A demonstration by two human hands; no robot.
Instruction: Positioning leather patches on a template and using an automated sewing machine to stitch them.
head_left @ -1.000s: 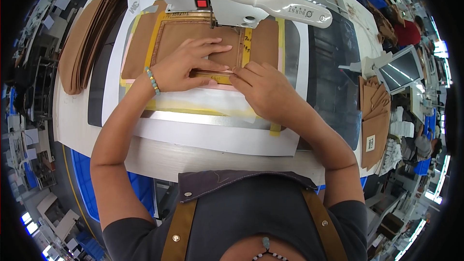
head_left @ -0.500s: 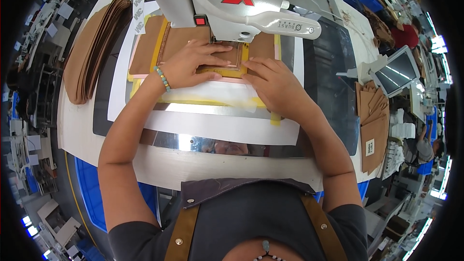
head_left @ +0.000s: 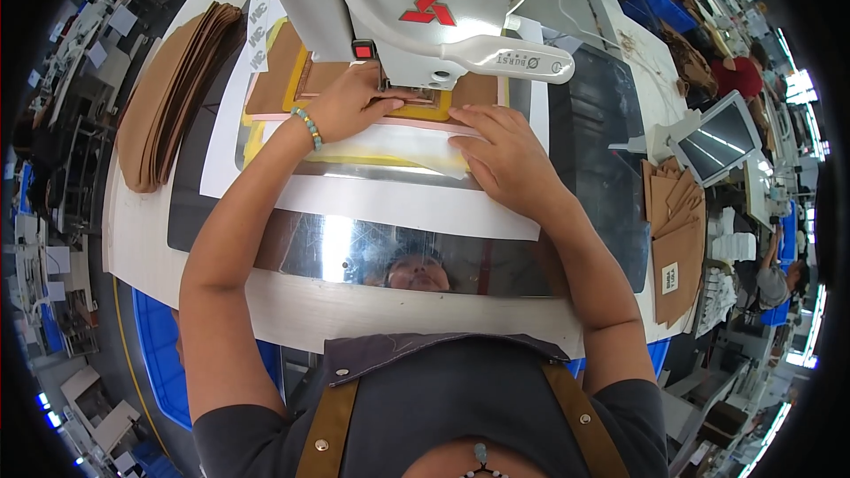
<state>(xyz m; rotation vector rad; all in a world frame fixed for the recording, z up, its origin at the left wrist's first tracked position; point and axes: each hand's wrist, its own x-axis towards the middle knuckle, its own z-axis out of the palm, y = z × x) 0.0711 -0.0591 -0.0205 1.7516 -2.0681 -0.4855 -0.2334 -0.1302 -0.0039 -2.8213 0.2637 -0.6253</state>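
Head cam: shiny plate (head_left: 372, 252) nearest; R hand (head_left: 512, 158) loosely spread by yellow frame (head_left: 425, 112), nr corner; L hand (head_left: 347, 109) grip can't tell, fingers part-hid. Frame + brn panel (head_left: 276, 91) under machine head (head_left: 474, 13), blocking far side; brn stack (head_left: 168, 102) L, monitor (head_left: 719, 137) R.

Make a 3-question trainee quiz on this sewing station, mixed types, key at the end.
1. Multiple choice: which wrist wears the beaded bracelet?
A) left
B) right
C) both

2. True or false: the tilted display screen stands to the right of the white sewing machine head.

3. Fill in the blank: the index fingertip of the right hand is at the near right corner of a frame coloured ____.

Key:
1. A, the bracelet sits just behind the left hand.
2. True.
3. Yellow.
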